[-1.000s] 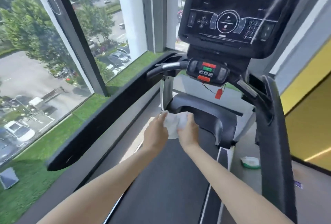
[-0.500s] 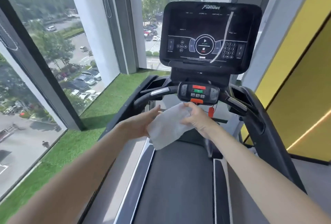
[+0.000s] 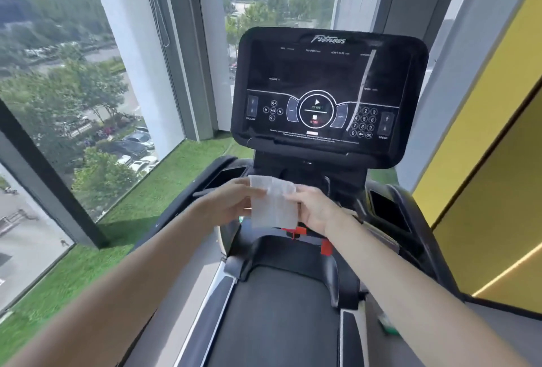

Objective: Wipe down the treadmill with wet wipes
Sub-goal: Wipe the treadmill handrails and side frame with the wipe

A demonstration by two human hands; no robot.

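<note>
**Q:** Largest item?
**A:** Treadmill [image 3: 278, 322]; dark belt runs straight away from you beneath your forearms; side rails on both flanks.

**Q:** Next?
**A:** Console [image 3: 325, 94]; black panel, upright; long axis left to right; it lies ahead of and above your hands, centred slightly to your right of them.

**Q:** The task's thing?
**A:** Wet wipe [image 3: 272, 205]; one white sheet, held in the air just below the console; long side hanging downward; touching no part of the machine that I can see.

**Q:** Hands?
**A:** Left hand [image 3: 231, 202]: fingers pinch the sheet's left edge; right hand [image 3: 315, 208]: fingers curled onto its right edge; both are occupied.

**Q:** Which is nearer the panel?
**A:** About level; your right sits a little closer to the keypad side; in my judgement the reach goes up and forward from here.
</note>
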